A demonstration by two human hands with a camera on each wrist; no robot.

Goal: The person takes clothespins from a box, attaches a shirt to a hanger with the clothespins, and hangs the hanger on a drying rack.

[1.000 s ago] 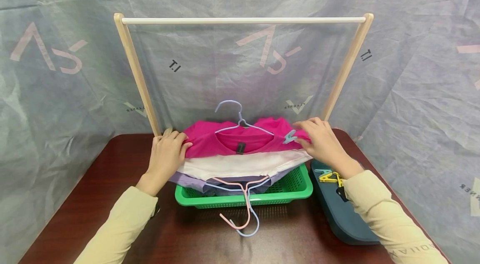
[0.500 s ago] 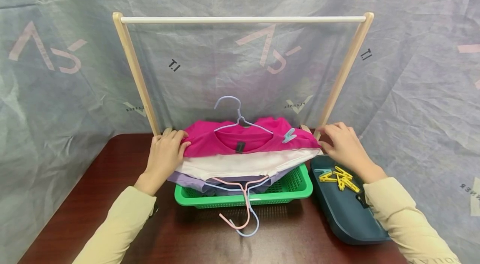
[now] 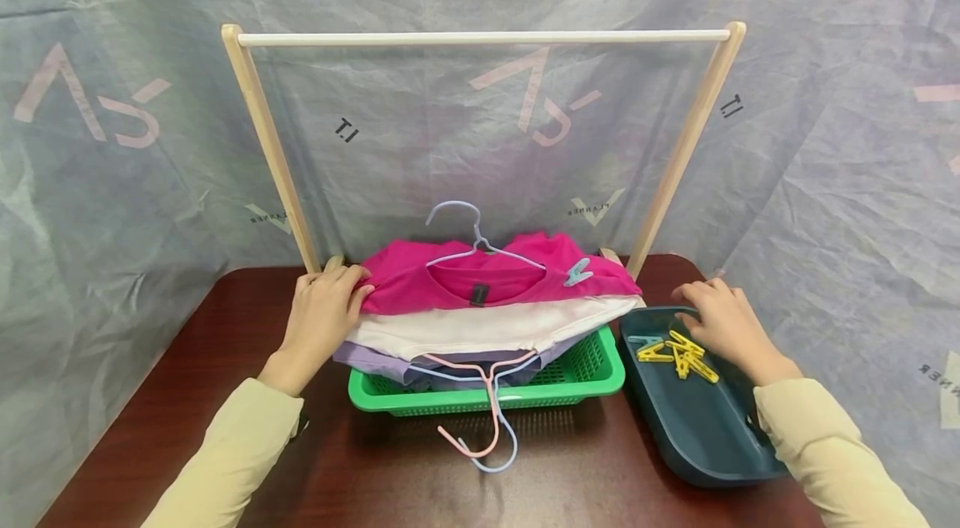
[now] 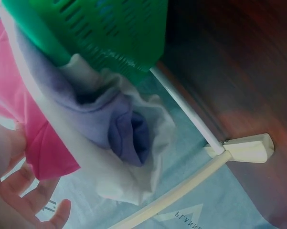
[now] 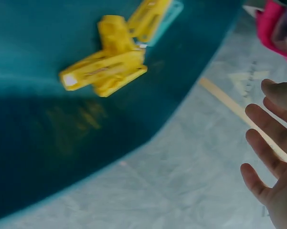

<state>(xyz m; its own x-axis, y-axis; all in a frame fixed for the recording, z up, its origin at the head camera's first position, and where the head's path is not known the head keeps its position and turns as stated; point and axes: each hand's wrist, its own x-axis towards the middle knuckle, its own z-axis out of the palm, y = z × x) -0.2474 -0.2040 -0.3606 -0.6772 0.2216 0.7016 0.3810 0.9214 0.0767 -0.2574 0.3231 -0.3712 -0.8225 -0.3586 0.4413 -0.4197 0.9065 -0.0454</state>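
My left hand (image 3: 322, 316) pinches the left sleeve end of a magenta T-shirt (image 3: 401, 282); the left wrist view shows the sleeve (image 4: 50, 148) between thumb and fingers. A lavender hanger (image 3: 477, 238) sits in the shirt's neckline, its hook pointing up. On the right shoulder, a light blue clothespin (image 3: 577, 272) is clipped. My right hand (image 3: 727, 324) holds nothing and hovers above the far end of a dark blue tray (image 3: 690, 436). Several yellow clothespins (image 3: 697, 366) and a light blue one (image 3: 645, 341) lie in it. The right wrist view shows its fingers (image 5: 265, 152) spread loosely.
Below the T-shirt, a white garment (image 3: 480, 332) and a purple one (image 3: 378, 363) lie on a green basket (image 3: 450, 405). A pink hanger (image 3: 491, 420) and a blue hanger (image 3: 513, 436) hang over its front. Behind stands a wooden rack with a white rail (image 3: 480, 37).
My right hand has let go of the T-shirt's right sleeve and moved right and down over the tray. My left hand keeps its pinch, shifting slightly left.
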